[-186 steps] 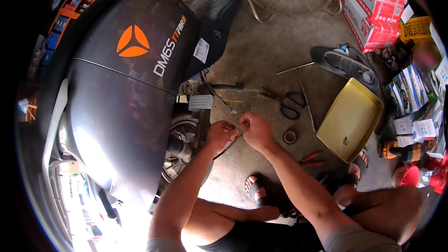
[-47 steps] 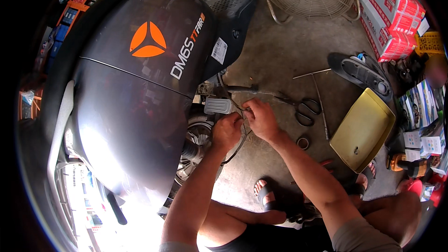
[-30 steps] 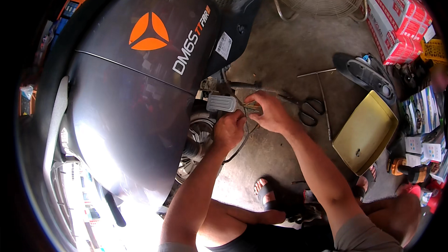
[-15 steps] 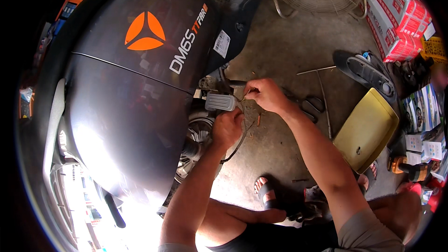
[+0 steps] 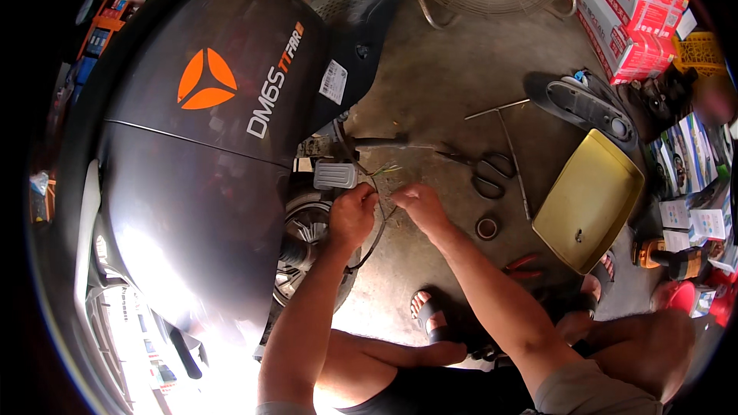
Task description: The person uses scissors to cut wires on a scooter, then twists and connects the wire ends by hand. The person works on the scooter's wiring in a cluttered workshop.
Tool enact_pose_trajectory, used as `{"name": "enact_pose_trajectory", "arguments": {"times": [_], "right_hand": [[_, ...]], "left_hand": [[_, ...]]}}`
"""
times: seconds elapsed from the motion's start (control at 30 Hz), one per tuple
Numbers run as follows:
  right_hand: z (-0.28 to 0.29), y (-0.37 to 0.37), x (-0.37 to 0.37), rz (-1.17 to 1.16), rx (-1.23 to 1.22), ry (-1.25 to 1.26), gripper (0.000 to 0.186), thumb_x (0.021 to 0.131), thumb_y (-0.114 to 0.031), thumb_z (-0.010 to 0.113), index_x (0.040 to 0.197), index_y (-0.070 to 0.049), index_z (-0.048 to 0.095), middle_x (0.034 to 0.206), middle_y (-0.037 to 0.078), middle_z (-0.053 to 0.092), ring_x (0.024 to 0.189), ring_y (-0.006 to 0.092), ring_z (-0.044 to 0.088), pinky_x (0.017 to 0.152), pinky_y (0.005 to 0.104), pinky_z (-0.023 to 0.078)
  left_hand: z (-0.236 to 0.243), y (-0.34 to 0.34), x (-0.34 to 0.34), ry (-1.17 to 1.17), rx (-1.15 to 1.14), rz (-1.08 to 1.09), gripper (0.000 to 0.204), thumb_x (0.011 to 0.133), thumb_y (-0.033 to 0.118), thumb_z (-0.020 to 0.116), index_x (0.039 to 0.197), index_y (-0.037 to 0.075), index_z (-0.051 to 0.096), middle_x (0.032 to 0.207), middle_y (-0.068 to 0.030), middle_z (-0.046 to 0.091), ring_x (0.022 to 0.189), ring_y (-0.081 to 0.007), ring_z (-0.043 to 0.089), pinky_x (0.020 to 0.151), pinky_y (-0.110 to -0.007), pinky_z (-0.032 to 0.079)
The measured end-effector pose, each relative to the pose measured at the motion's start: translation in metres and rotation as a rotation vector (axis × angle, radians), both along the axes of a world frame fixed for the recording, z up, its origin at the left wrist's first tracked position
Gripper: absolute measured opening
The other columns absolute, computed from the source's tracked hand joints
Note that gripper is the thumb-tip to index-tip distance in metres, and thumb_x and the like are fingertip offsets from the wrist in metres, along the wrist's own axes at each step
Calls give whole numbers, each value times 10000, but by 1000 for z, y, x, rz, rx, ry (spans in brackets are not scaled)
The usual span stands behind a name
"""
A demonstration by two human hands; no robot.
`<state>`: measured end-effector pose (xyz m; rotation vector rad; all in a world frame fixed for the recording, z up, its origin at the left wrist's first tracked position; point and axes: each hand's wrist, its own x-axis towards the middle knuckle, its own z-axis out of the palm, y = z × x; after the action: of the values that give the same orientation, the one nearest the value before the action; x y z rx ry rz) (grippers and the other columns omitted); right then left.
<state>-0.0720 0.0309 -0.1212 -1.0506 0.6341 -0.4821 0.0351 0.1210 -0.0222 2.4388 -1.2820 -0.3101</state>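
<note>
Head view: left hand (image 5: 352, 217) appears to pinch the dark cable (image 5: 376, 244) beside the scooter's grey pedal (image 5: 335, 175). Right hand (image 5: 421, 207) just beside it, fingertips drawn together; cannot tell whether they grasp a strand. Progress, judged: coloured wire ends (image 5: 390, 168) already exposed and fanned out; they look unjoined and uncovered. Scissors (image 5: 478, 163) and tape roll (image 5: 479, 229) lie on the floor, out of hand.

A dark cable (image 5: 375, 245) is held in the left hand (image 5: 354, 217), near a grey ribbed pedal (image 5: 336, 175). Thin wire ends (image 5: 388, 169) are spread just above. The right hand (image 5: 419, 210) is poised close beside, fingers drawn together. Scissors (image 5: 474, 162), a tape roll (image 5: 486, 237) and red-handled pliers (image 5: 520, 262) are scattered on the floor (image 5: 453, 92) near a yellow tray (image 5: 588, 200).
</note>
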Motion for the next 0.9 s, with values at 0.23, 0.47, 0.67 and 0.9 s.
{"name": "enact_pose_trajectory", "arguments": {"times": [0.23, 0.47, 0.67, 0.9], "right_hand": [[18, -10, 7, 223, -19, -5, 211, 811, -165, 675, 908, 21, 699, 836, 79, 685, 807, 150, 616, 728, 306, 482], [15, -5, 17, 113, 71, -26, 150, 731, -138, 663, 749, 11, 674, 688, 68, 640, 662, 147, 586, 619, 307, 457], [6, -20, 25, 370, 219, -6, 85, 713, -133, 651, 682, -54, 642, 668, 30, 604, 629, 126, 548, 596, 290, 418], [11, -29, 21, 519, 393, 86, 148, 781, -234, 629, 790, -91, 666, 794, 31, 646, 758, 124, 586, 720, 289, 443]], "left_hand": [[1, 0, 1, 1, -20, -25, 90, 873, 95, 574, 827, 21, 597, 673, -112, 610, 610, -187, 635, 587, -316, 481], [2, 0, 2, 10, 3, -36, 86, 874, 92, 574, 832, 22, 600, 686, -114, 612, 611, -193, 636, 583, -315, 477], [2, 0, 2, 1, -28, -68, 63, 869, 66, 584, 836, 14, 599, 702, -119, 612, 624, -202, 635, 588, -316, 477], [0, 0, 2, 4, -58, -77, 44, 866, 45, 590, 849, 5, 600, 728, -119, 611, 635, -196, 637, 594, -313, 479]]}}
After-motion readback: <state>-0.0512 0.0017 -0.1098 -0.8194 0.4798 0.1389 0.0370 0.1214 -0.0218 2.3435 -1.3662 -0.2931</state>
